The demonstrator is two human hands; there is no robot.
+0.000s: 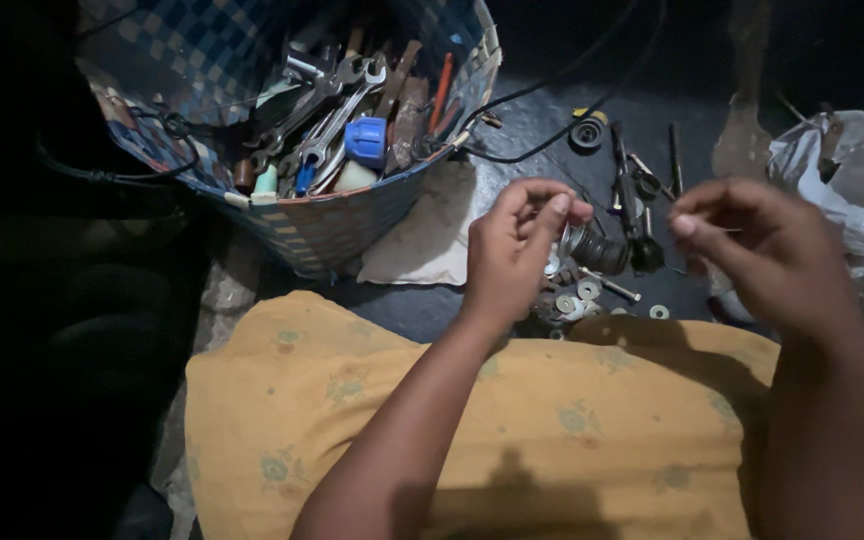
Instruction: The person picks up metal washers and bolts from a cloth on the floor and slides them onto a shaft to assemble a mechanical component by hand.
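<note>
My left hand (514, 250) is raised over the dark floor, thumb and fingers pinched together on something too small to make out. My right hand (757, 245) hovers to the right, fingers curled, its fingertips pinching what looks like a thin pin or wire. Between and below the hands lie a small round metal part (597, 250), several washers (582, 298) and a bolt (612, 288). My lap is covered by yellow patterned cloth (512, 430).
A woven blue checked basket (332, 225) at upper left holds several wrenches (337, 110), a blue cap and other tools. Black cables (552, 130), dark tools (632, 200), a pale rag (427, 240) and a white plastic bag (852, 190) lie on the floor.
</note>
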